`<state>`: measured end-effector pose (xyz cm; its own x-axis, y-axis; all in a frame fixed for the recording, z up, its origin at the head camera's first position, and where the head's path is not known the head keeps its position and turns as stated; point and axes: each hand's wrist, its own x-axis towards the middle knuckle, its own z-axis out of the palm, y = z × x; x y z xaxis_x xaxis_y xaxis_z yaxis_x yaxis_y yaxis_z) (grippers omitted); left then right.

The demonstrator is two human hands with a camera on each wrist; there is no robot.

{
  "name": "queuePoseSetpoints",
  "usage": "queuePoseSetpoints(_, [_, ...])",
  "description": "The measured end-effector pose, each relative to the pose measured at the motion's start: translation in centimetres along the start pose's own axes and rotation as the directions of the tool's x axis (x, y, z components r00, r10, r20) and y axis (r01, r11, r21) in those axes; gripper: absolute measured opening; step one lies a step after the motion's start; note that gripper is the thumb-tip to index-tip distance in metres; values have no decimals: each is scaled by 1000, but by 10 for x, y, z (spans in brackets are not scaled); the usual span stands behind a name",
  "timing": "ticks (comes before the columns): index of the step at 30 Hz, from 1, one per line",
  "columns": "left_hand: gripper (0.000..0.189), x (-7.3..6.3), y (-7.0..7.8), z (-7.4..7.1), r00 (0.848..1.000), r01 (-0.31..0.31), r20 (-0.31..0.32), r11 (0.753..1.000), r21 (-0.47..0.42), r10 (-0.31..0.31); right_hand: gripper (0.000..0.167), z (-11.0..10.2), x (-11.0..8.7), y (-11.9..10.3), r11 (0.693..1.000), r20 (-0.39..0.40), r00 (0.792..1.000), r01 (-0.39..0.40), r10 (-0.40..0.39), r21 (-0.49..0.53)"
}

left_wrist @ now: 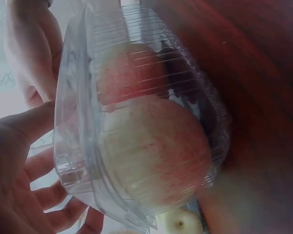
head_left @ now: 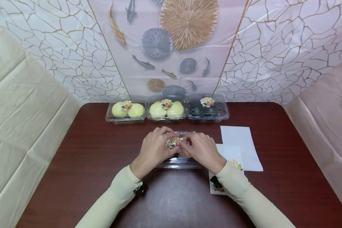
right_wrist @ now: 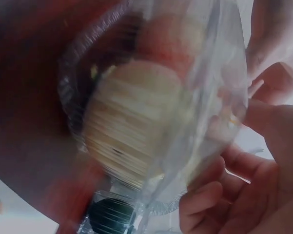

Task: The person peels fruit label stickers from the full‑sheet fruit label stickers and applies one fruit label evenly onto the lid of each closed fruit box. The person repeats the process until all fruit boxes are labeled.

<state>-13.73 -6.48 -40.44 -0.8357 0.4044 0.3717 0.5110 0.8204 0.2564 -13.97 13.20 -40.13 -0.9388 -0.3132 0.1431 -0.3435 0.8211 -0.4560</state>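
A clear plastic clamshell box (head_left: 180, 164) stands at the middle of the table with red-and-cream peaches (left_wrist: 156, 151) inside. On its lid is a round fruit-print sticker (head_left: 173, 143), partly covered by fingers. My left hand (head_left: 155, 147) arches over the box's left side, its index finger along the sticker's upper edge and the other fingers loosely spread by the lid. From the right, my right hand (head_left: 202, 148) pinches at the sticker's right edge with thumb and index finger, its other fingers curled in. In the right wrist view, fingertips (right_wrist: 253, 112) touch the lid.
Along the back edge stand three clear boxes: two with pale yellow-green fruit (head_left: 128, 110) (head_left: 166, 110) and one with dark fruit (head_left: 203, 110), each with a round sticker. White sheets (head_left: 239, 142) and a sticker sheet (head_left: 216, 190) lie at right, partly under my right forearm.
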Motion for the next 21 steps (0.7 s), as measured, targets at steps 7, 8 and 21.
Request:
queuePoseSetpoints(7, [51,7,-3,-2,991,70,119,997,-30,-66,39,-6,10,-3,997,102,994,-43,50,-67])
queuePoseSetpoints(8, [52,8,-3,-2,987,85,138,996,-37,-79,40,-7,10,-3,996,110,992,-49,57,-77])
queuePoseSetpoints(21, [51,10,-4,-2,968,146,214,987,-73,-127,42,-9,16,-8,988,177,981,-52,78,-145])
